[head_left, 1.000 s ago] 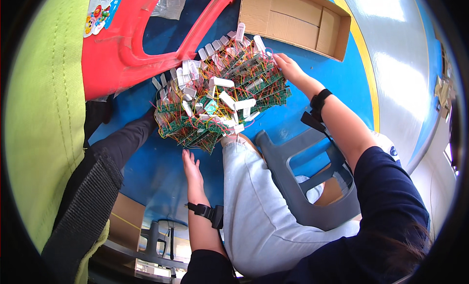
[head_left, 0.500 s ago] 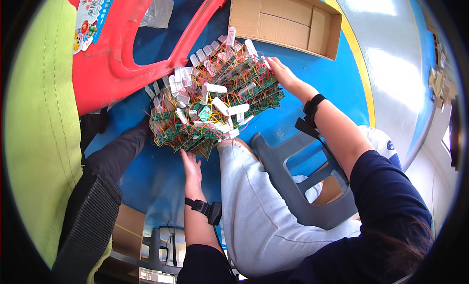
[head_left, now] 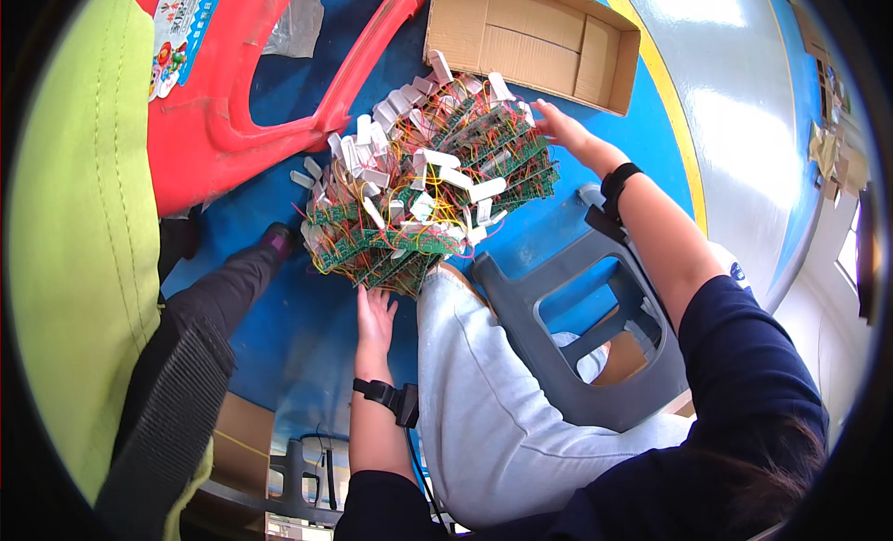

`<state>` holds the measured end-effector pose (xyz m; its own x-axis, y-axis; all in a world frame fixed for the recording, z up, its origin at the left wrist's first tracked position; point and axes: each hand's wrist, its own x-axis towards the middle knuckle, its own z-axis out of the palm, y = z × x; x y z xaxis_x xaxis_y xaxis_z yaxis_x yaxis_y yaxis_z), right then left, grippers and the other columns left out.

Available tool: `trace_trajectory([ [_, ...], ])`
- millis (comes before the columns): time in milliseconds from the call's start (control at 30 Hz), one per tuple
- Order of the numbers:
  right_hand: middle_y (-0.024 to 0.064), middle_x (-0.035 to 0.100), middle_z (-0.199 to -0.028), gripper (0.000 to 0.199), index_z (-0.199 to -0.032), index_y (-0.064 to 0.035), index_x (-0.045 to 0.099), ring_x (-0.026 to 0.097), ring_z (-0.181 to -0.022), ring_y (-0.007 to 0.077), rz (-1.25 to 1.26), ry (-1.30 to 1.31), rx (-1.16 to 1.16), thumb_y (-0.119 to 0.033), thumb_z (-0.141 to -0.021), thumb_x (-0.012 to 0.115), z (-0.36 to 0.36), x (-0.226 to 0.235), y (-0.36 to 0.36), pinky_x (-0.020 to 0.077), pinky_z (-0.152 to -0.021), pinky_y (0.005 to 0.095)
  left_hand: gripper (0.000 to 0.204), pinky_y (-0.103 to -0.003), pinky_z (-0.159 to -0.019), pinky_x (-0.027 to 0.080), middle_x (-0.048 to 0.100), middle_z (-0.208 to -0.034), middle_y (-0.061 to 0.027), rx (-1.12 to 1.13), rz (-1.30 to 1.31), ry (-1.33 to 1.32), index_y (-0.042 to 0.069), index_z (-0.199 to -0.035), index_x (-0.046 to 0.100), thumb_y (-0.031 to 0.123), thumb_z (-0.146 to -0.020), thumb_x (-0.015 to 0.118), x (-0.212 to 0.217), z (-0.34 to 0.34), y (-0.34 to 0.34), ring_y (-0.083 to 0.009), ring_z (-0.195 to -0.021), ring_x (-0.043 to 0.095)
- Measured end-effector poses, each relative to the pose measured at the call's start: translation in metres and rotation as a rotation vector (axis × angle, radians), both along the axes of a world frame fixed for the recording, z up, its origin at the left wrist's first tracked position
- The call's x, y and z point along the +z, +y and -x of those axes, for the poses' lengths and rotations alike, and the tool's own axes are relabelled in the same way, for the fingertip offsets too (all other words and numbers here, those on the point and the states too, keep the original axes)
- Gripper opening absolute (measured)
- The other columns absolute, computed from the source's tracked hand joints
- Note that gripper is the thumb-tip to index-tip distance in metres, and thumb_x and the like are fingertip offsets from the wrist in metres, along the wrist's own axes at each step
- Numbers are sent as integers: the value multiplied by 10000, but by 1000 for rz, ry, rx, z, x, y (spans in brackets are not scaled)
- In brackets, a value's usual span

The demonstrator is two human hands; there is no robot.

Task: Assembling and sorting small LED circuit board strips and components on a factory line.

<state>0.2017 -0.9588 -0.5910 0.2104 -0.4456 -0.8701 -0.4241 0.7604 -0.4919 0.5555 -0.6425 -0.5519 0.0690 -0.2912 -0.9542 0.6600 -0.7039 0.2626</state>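
A: Starting from the hands?

B: Yes. Nearest, a bare left hand (head_left: 375, 322), fingers unfolded and slightly spread. Across from it, a right hand (head_left: 569, 136), also with fingers outstretched, a little apart. On each wrist, a black strap (head_left: 377, 390) with a small hard block.

A: And between them?

B: A heap (head_left: 428, 178), bulky and ragged. In it, thin green boards (head_left: 400, 245) with straight edges, layered at slants; red and yellow wires (head_left: 445, 189), looping loosely; smooth white caps (head_left: 435, 158), oblong and round-ended, poking out every way.

A: Held how?

B: Flanked rather than gripped: left fingertips at the near, lower edge, right fingertips at the far right side. Impossible to tell how far under it on the left, or how much weight on the pale denim leg (head_left: 493, 392) just below.

A: Anything crowding it?

B: Close on the left, a red plastic chair (head_left: 219, 141), glossy and curved, with a colourful label (head_left: 186, 39); hard to say if touching. Right of the knee, a dark grey stool (head_left: 595, 397) with cut-out openings.

A: Farther out?

B: On the blue floor (head_left: 521, 229), by the yellow stripe (head_left: 662, 76) along its right edge, an open cardboard box (head_left: 535, 55). Behind the chair, crinkled clear plastic (head_left: 296, 25). At far left, stitched lime cloth (head_left: 79, 215) and a dark trouser leg (head_left: 228, 285).
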Motion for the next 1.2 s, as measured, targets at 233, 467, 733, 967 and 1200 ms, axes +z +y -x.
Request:
trace_trajectory([
  [233,193,597,-1073,450,-1169,-30,485,548,-1046,328,448,559,124,-353,-859,528,2,19,12,448,-856,390,517,-419,-1037,286,374,-1360,-160,-285,-197,-438,11,-1298,365,322,-908,500,23,-15,29,-265,-1280,340],
  [467,254,424,-1282,456,-1186,-53,463,491,-1109,383,688,422,1006,-221,-787,608,-40,142,79,426,-902,442,220,-294,-964,397,580,-1115,-130,-255,147,-690,-33,-1100,531,97,-928,489,114,-22,12,-188,-1068,544],
  [733,170,514,-1140,386,-1132,-52,505,493,-1079,333,929,278,953,-156,-775,608,-36,232,71,396,-929,419,227,-274,-864,433,624,-1006,-96,-431,258,-920,-9,-1060,576,164,-926,514,232,-40,-28,-160,-945,578],
  [967,160,576,-1023,415,-1104,-21,512,557,-971,337,979,-355,796,-192,-756,660,-97,350,112,451,-850,405,274,-291,-854,428,620,-1079,-106,-122,384,-994,18,-1111,569,206,-926,498,381,-16,-86,-179,-980,587],
  [1200,203,507,-1164,842,-1303,56,255,483,-1143,291,-247,-997,519,-357,-747,735,-121,469,241,379,-981,387,197,-267,-842,435,634,-1003,-103,-42,605,-1297,-16,-1048,582,100,-920,490,518,34,-84,-155,-922,591],
])
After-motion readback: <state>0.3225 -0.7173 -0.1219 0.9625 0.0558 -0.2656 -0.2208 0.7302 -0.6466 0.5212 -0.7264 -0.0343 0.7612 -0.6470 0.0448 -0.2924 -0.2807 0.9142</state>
